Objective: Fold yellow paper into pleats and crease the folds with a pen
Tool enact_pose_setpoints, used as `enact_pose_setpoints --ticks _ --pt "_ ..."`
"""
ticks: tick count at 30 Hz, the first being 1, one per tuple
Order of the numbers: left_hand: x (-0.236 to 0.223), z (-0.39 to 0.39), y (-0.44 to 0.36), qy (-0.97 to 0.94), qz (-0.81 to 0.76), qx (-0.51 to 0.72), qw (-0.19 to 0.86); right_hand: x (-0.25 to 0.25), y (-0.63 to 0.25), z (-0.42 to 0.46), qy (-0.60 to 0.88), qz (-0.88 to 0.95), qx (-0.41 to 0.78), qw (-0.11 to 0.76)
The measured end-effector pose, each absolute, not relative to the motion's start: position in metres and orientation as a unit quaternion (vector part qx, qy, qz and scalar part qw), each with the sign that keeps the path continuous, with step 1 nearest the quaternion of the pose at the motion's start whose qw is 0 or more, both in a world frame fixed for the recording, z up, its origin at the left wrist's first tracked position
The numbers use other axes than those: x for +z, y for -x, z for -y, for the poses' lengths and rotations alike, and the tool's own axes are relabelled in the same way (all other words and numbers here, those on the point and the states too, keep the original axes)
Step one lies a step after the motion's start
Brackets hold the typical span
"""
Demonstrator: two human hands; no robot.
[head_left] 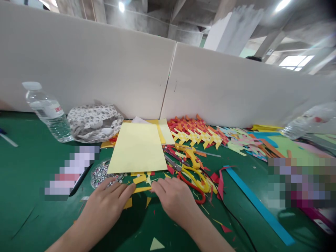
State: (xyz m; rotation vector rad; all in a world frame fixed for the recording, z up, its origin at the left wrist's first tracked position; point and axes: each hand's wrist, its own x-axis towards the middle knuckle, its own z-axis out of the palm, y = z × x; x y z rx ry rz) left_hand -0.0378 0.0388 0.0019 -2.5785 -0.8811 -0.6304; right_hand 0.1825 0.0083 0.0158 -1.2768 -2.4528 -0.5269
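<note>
Between my two hands runs a narrow yellow paper strip (143, 189), pinched at its left end by my left hand (111, 197) and at its right end by my right hand (172, 199). The fingers of both hands are closed on it. Just beyond lies a pale yellow sheet of paper (138, 148). Yellow paper scraps (140, 179) are scattered around the strip. Close to my right hand are scissors with yellow handles (198, 178) and another pair with red handles (195, 196). A round dish of small shiny beads (101, 173) sits beyond my left hand.
Behind the sheet are folded red and yellow paper pieces (194, 131) and a yellow glue gun (193, 154). A blue paper strip (259, 204) and a black cord (236, 220) lie right. A water bottle (48, 112) and patterned cloth (91, 120) stand left, before a white partition (105, 70).
</note>
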Motion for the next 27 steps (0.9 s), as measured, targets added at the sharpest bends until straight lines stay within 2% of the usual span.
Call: enact_pose_setpoints --ticks 9,12,16,22,27 --pt "-0.004 -0.018 0.025 0.916 0.351 -0.153 0.120 0.009 -0.154 0.000 0.417 0.880 -0.164 0.158" --pt "0.001 -0.024 0.030 0.907 0.377 -0.130 0.134 0.014 -0.165 -0.007 0.435 0.867 -0.172 0.174" --pt "0.004 -0.028 0.032 0.899 0.385 -0.139 0.155 0.013 -0.177 -0.008 0.454 0.849 -0.178 0.201" --pt "-0.004 -0.020 0.026 0.920 0.345 -0.149 0.114 0.007 -0.160 0.000 0.409 0.883 -0.148 0.173" --pt "0.000 -0.023 0.030 0.915 0.368 -0.132 0.104 0.011 -0.168 -0.008 0.427 0.864 -0.129 0.234"
